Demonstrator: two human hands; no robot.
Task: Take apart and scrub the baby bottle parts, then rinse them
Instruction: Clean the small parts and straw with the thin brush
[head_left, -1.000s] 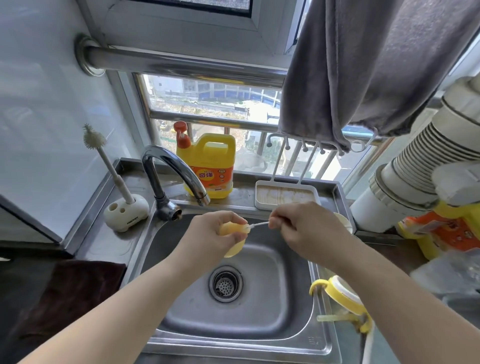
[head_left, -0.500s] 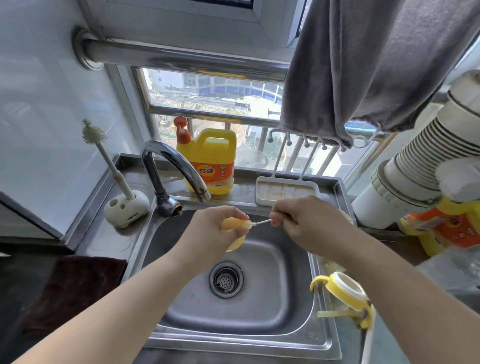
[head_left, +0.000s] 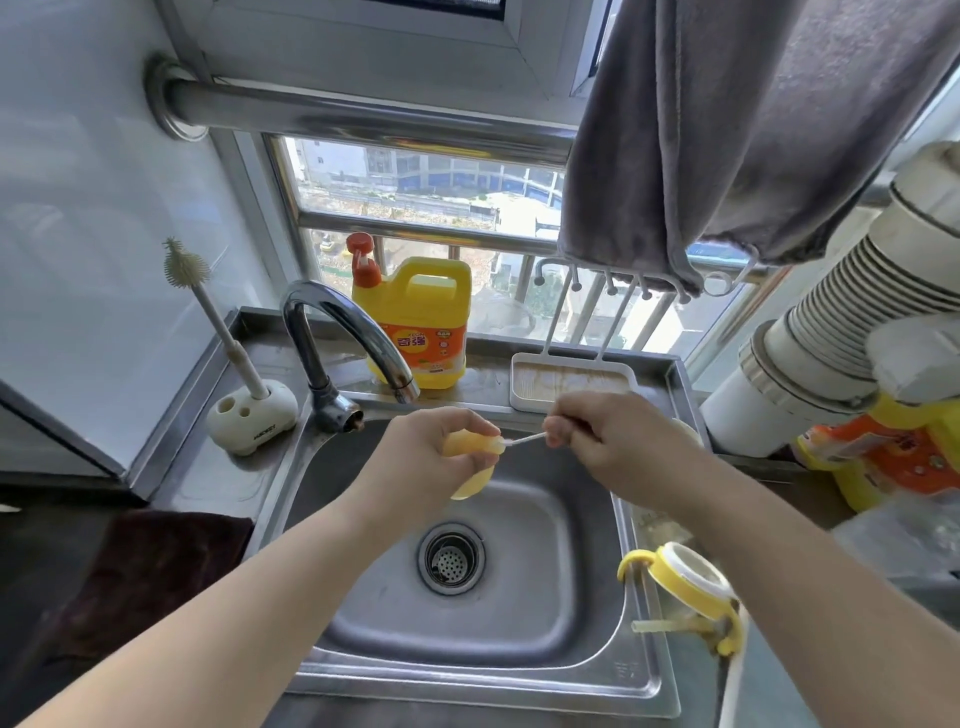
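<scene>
Over the steel sink (head_left: 524, 618) my left hand (head_left: 421, 457) holds a soft yellow bottle teat (head_left: 475, 470), tip pointing right. My right hand (head_left: 608, 441) pinches the handle of a thin white brush (head_left: 527, 440) whose head is pushed into the teat's tip. A yellow bottle collar with handles and a straw (head_left: 685, 592) lies on the sink's right rim. A larger white bottle brush (head_left: 208, 317) stands in a holder (head_left: 252, 413) at the left of the sink.
The curved tap (head_left: 353, 338) hangs over the sink's back left with no water running. A yellow detergent jug (head_left: 421, 322) and a white drying tray (head_left: 571, 379) stand on the back ledge. A grey towel (head_left: 753, 130) hangs above right. White ducting (head_left: 831, 338) and packets crowd the right counter.
Both hands have stayed over the sink with the thin brush in the teat; the brush has shifted slightly in and out. The view has drifted a little.
</scene>
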